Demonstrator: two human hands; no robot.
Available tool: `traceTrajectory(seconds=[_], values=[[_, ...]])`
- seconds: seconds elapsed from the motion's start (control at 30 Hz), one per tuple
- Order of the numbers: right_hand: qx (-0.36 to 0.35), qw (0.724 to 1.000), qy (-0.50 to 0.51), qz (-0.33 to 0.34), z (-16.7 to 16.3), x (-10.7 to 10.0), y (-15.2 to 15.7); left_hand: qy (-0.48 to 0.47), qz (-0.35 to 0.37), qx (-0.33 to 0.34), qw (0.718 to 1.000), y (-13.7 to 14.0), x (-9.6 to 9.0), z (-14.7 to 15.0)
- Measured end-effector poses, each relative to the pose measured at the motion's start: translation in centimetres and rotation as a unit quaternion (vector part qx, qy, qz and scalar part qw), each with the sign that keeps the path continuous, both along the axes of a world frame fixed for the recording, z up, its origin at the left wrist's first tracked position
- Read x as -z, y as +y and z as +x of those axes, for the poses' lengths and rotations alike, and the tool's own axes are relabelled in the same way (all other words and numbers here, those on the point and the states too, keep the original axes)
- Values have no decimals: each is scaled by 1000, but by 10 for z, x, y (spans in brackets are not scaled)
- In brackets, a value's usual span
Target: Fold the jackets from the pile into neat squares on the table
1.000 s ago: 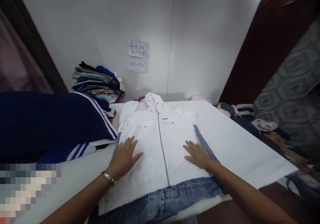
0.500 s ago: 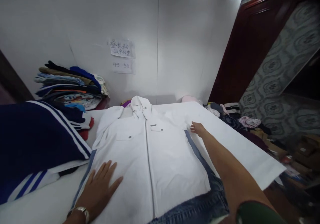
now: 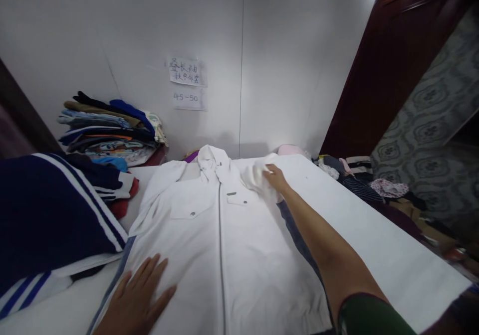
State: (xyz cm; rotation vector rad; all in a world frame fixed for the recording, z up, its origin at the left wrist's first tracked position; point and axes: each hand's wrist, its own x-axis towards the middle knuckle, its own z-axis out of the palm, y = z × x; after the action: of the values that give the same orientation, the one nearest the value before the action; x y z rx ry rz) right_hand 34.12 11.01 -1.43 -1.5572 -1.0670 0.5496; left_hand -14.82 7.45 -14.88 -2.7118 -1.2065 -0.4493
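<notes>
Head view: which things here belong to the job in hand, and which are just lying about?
In the job:
white zip-front jacket
its sleeve, held by the right hand
left hand, spread on the jacket's front
white table beneath

Apparently just lying about:
folded clothes stack by the wall
navy garment with white stripes, left
pink item by the wall
mixed clothes heap, right

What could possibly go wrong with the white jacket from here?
Pulling the sleeve gripped by the right hand might skew the white jacket, as the left hand only lies flat on it. The blue cloth along its edge could shift too. The navy garment lies close and might get caught.
</notes>
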Motion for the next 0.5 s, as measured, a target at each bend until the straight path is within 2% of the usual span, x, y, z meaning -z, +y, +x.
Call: traceTrajectory(seconds=[0.03, 0.07, 0.1, 0.13, 0.17, 0.2, 0.23, 0.27, 0.33, 0.37, 0.43, 0.5], values=[[-73, 996, -42, 9, -17, 0, -3, 8, 4, 4, 1000, 0, 0, 0], [-193, 973, -123, 13, -34, 2, -9, 18, 7, 7, 1000, -1, -1, 0], [-310, 931, -192, -4, -51, 5, -16, 27, 8, 7, 1000, -1, -1, 1], [-395, 888, -233, -32, -66, 9, -23, 29, 8, 0, 1000, -2, -2, 2], [-447, 856, -253, -55, -78, 13, -30, 28, 7, -10, 1000, -2, -2, 3], [-461, 849, -250, -67, -86, 16, -36, 27, 4, -16, 999, -3, -3, 4], [-439, 866, -230, -69, -90, 17, -39, 26, -1, -21, 999, -4, -4, 5], [-382, 900, -197, -66, -90, 17, -39, 24, -7, -27, 999, -4, -5, 6], [-224, 964, -123, -72, -80, 11, -33, 25, -18, -36, 999, -6, -7, 8], [-155, 980, -94, -88, -73, 7, -28, 28, -25, -39, 999, -7, -9, 9], [-81, 986, -64, -133, -59, 0, -17, 37, -37, -45, 998, -8, -14, 11], [-83, 979, -54, -177, -50, -2, -10, 47, -46, -50, 997, -10, -19, 13]])
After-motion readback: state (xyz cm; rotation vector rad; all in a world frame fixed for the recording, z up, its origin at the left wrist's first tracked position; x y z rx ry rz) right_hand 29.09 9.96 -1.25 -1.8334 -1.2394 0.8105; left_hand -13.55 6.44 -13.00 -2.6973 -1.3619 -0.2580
